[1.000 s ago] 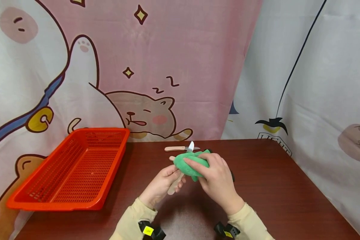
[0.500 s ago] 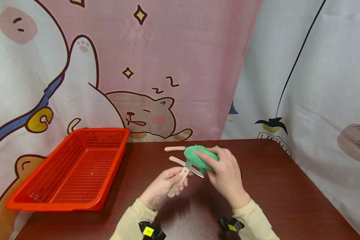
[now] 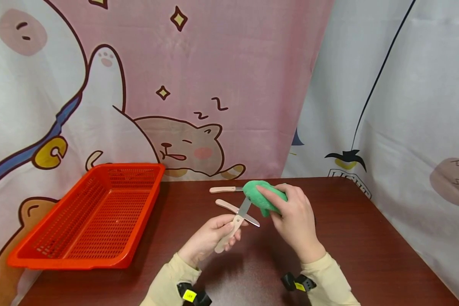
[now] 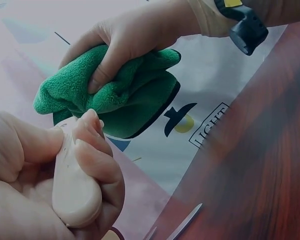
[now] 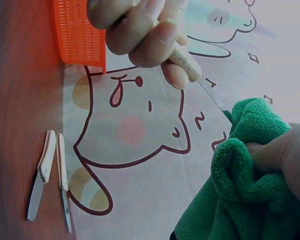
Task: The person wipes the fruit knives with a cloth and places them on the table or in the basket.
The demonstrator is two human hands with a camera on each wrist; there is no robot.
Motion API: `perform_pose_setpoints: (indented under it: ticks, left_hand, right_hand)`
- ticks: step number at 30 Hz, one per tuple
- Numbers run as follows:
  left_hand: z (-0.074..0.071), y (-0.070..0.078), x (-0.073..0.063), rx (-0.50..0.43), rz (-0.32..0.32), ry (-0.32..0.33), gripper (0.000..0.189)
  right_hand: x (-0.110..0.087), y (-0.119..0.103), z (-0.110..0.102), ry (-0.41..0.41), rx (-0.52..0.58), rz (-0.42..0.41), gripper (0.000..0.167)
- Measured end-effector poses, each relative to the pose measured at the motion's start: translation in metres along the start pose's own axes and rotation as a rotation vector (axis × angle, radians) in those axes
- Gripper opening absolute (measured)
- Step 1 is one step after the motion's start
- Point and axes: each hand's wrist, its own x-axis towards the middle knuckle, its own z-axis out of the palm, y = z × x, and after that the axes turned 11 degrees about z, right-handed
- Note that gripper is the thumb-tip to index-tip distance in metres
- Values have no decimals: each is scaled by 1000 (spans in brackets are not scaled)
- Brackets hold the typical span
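Observation:
My left hand [image 3: 208, 238] grips the pale handle of a knife [image 3: 226, 238], its blade angled up and to the right. In the left wrist view, fingers and thumb wrap the rounded handle [image 4: 77, 192]. A fluffy green cloth [image 3: 261, 194] with a dark edge is bunched in my right hand [image 3: 296, 221]. The cloth sits right at the blade's tip, and most of the blade shows bare. In the right wrist view, my right thumb presses into a fold of the cloth [image 5: 255, 120], and the thin blade runs up to it.
Two more pale-handled knives lie on the brown table [image 3: 348, 238] beyond my hands: one at the back [image 3: 222, 189], another nearer [image 3: 225, 205], partly behind the held blade. An orange perforated basket [image 3: 128, 238] stands at the left. Printed curtains [image 3: 252, 85] hang behind the table.
The right hand has slid the green cloth up and to the right along the blade toward its tip, baring the blade and the nearer table knife. The left hand has barely moved.

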Motion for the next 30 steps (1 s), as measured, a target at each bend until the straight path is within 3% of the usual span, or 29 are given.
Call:
perform_pose_setpoints:
  ticks: [6,15,30]
  left_hand:
    - [-1,-1,1,-12,21,-12,34]
    - [-2,4,-1,14,-14,29,35]
    - [-12,14,-2,27,13,90,33]
  right_hand:
    - [2,5,-4,24,-18,28,67]
    - [5,11,-11,69,-24,54,66]
    - [5,1,-14,84,9,13,64]
